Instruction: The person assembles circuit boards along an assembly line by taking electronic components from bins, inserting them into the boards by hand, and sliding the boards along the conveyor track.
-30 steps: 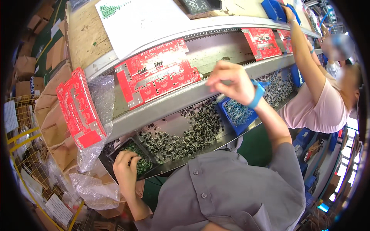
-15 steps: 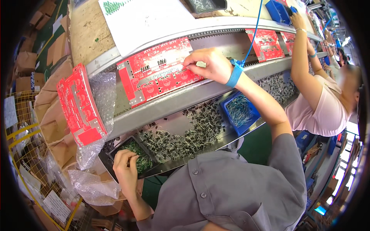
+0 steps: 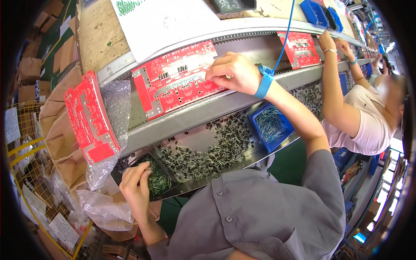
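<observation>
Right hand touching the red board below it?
Cannot tell: head view shows the right hand over the red board, but its fingers hide any contact or gap.

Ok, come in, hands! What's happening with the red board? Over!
Right hand at red board's right end. Left hand at dark tray of green parts. Both grips unclear. Right hand hides part of board.

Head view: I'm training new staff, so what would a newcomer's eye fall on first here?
First, the bright red circuit board in the upper middle, the person's right hand at its right end. Then the stack of red boards at left, beside bubble wrap. Just below centre, black components with wire leads lie heaped left of a blue bin.
</observation>
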Tool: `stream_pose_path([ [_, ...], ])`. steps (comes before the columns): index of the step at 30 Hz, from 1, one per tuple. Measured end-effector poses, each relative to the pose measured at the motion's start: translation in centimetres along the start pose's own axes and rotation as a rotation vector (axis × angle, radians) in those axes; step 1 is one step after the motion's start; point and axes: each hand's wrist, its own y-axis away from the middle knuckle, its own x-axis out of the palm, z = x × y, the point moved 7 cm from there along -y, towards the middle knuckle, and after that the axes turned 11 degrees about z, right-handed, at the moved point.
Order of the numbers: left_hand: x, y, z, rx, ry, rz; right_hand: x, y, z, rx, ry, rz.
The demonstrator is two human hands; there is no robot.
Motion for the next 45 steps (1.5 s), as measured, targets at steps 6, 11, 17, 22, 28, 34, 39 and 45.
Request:
stream_pose_path([
  [6, -0.8, -2.1, -0.8, -0.041, 0.101, 0.013, 0.2, -0.1, 0.0, -0.016, 0.01, 0.045],
  [11, -0.5, -5.5, -3.7, 0.155, 0.084, 0.038, 0.3, 0.2, -0.3, -0.022, 0.029, 0.046],
  [17, 0.6, -8.6, -4.0, 0.092, 0.271, 0.04, 0.4, 0.0, -0.2, -0.026, 0.031, 0.047],
  [22, 1.6, -11.5, -5.2, 0.179, 0.233, 0.097, 0.5, 0.0, -0.1, -0.02, 0.04, 0.059],
  [28, 3.8, -14.7, -5.7, 0.205, 0.294, 0.033, 0.8, -0.2, 0.5, -0.02, 0.119, 0.063],
  [34, 6.8, -17.7, -6.5, 0.17, 0.416, 0.054, 1.7, 0.8, 2.0, 0.0, 0.41, 0.045],
  [39, 8.5, -18.6, -7.1, 0.238, 0.314, 0.096, -1.1, 3.6, 4.3, 0.116, 0.256, 0.001],
  [45, 9.3, -19.1, -6.9, 0.302, 0.251, 0.069, -2.4, 10.2, 4.9, 0.402, 0.099, 0.134],
])
